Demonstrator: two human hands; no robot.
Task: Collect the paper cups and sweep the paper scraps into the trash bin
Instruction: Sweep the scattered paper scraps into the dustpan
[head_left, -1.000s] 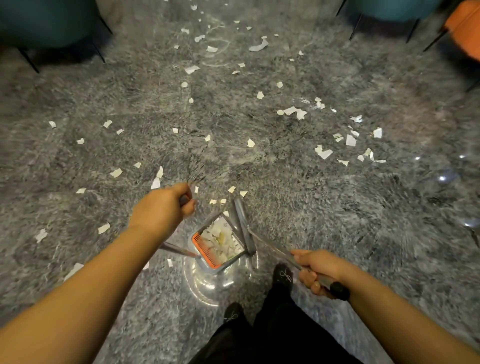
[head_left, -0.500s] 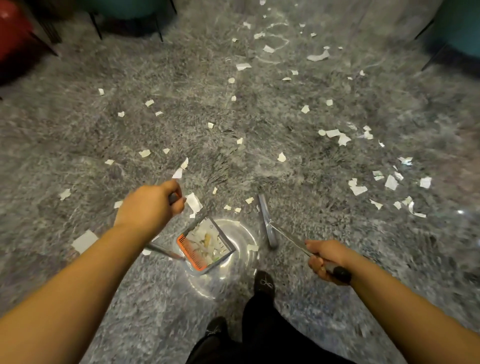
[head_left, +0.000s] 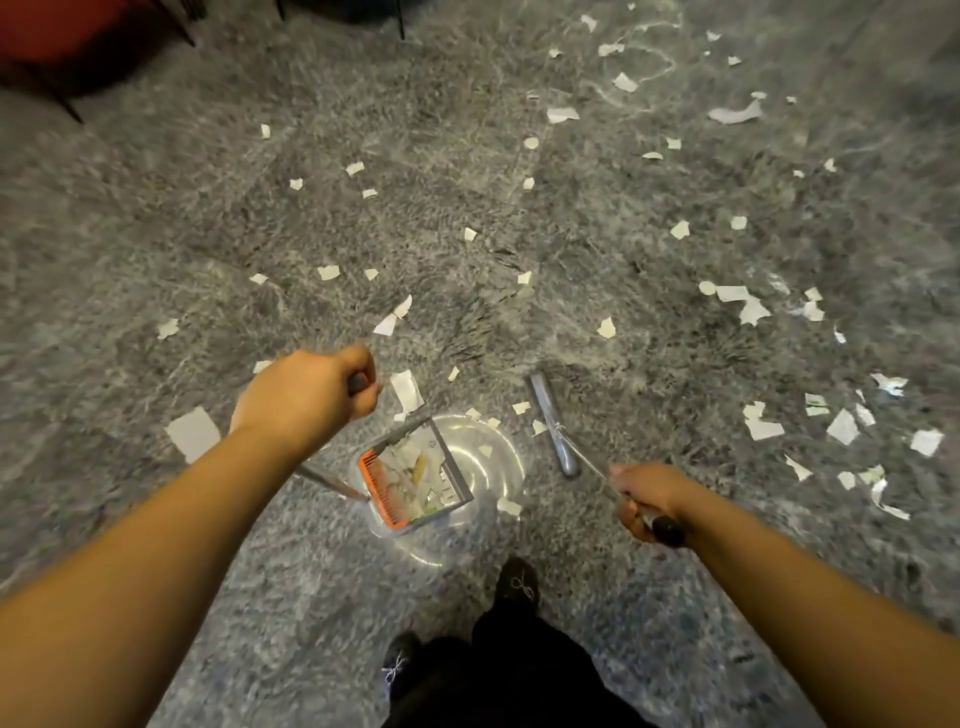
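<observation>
Sweeping is under way: left hand grips the dustpan handle, right hand grips the broom handle. Paper scraps lie scattered over the carpet; next, the broom must draw nearby ones toward the dustpan.

One dustpan. One broom. Two hands: left hand, right hand. Two shoes. Paper scraps: several dozen, exact count indeterminate.
</observation>
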